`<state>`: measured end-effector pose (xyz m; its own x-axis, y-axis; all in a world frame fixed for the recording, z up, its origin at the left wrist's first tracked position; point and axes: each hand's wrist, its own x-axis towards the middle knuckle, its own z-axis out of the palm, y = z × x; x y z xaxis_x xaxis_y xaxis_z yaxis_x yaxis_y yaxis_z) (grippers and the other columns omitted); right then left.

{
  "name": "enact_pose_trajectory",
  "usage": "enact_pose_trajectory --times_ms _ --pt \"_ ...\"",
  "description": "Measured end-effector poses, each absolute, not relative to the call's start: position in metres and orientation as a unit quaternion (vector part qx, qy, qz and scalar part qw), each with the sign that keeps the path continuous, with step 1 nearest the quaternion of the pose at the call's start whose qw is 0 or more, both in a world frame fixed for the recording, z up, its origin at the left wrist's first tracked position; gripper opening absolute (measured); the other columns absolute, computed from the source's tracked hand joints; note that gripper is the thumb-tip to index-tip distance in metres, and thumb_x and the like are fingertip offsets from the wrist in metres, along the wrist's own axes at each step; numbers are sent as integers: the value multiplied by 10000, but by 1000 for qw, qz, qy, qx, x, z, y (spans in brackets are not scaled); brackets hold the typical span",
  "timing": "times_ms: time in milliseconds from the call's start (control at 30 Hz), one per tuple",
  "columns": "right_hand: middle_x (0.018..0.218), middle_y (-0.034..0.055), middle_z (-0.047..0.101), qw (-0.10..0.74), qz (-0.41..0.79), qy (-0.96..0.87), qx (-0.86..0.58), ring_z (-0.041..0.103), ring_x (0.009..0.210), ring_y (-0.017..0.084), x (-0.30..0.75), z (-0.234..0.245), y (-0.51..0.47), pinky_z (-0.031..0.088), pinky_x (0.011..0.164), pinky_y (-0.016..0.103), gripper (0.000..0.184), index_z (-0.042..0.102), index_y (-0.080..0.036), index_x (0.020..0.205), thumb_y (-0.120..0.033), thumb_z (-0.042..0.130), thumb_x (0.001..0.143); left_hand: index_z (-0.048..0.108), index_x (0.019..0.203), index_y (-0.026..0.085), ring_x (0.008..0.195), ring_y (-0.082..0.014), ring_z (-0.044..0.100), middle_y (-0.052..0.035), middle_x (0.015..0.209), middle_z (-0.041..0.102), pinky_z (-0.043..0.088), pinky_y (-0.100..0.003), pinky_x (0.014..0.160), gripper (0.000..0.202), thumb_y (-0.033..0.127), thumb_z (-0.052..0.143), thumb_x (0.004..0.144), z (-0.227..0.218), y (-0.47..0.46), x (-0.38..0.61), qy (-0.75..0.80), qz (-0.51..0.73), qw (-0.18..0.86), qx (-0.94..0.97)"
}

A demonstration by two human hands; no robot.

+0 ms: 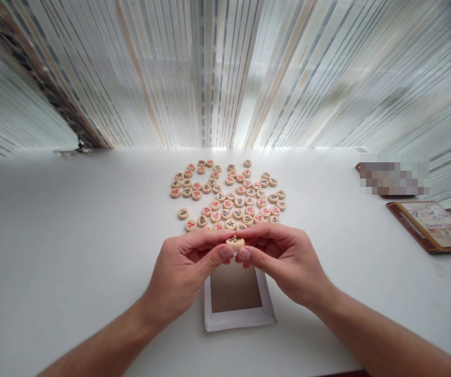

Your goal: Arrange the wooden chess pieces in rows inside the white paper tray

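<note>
Round wooden xiangqi piece (235, 242): cream disc with a dark carved character, stood on edge in both hands, directly above the white cardboard box tray.
Left hand (182, 272): narrow pinch, thumb and fingertips closed on the disc's left side.
Right hand (288, 262): equally narrow pinch on its right side, the fingertips of both hands meeting over the top.
White cardboard box tray (237, 319): shallow and rectangular with a brown inner floor, lying under the hands, its far end hidden by them.
Loose xiangqi pieces (226, 213): several dozen matching wooden discs with red or black characters, spread in a single layer just beyond the tray on the white table (72, 235).
Progress: one piece is up in the hands; the great majority still lie on the table, well outside the tray.
Brown-bordered illustrated book (431, 225): flat on the table, well to the right of the tray.
Pixelated flat item (394, 175): farther right, beyond the tray, too blurred to identify.
</note>
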<state>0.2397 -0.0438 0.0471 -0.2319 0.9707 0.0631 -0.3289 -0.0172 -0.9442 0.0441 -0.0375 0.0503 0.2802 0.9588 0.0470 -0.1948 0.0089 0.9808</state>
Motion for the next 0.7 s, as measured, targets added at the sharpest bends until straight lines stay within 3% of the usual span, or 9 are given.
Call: enact_pose_trajectory --times_ms 200,333,433,567,700 --pt "745 29 816 501 635 -466 -360 731 632 117 241 50 -43 618 598 179 129 864 -196 876 -223 962 796 891 1084 251 787 -119 777 -27 904 856 662 -164 755 179 196 849 919 51 -40 44 361 473 605 528" --pt "720 40 801 476 654 -465 -359 715 632 111 243 49 -41 593 582 166 149 838 -170 830 -293 915 865 884 1081 238 797 -127 803 -28 927 867 682 -179 782 213 154 872 886 51 -41 45 366 477 627 496" --pt "741 49 801 467 674 -460 -342 710 634 112 244 46 -40 597 586 178 160 845 -165 901 -322 867 919 879 1095 236 778 -127 806 -18 883 859 688 -179 765 230 137 866 887 51 -40 45 359 478 637 487" --pt "782 40 810 459 699 -435 -334 731 677 118 244 44 -41 600 606 178 216 845 -191 1080 -270 898 886 872 1142 253 767 -116 796 -8 865 849 685 -171 762 253 134 831 922 51 -40 44 345 470 638 503" --pt "772 40 809 453 702 -420 -354 720 655 117 243 46 -42 586 578 167 283 843 -183 1021 -226 975 775 862 1182 272 776 -108 802 -1 882 857 675 -150 774 293 122 816 934 51 -41 43 343 463 629 522"
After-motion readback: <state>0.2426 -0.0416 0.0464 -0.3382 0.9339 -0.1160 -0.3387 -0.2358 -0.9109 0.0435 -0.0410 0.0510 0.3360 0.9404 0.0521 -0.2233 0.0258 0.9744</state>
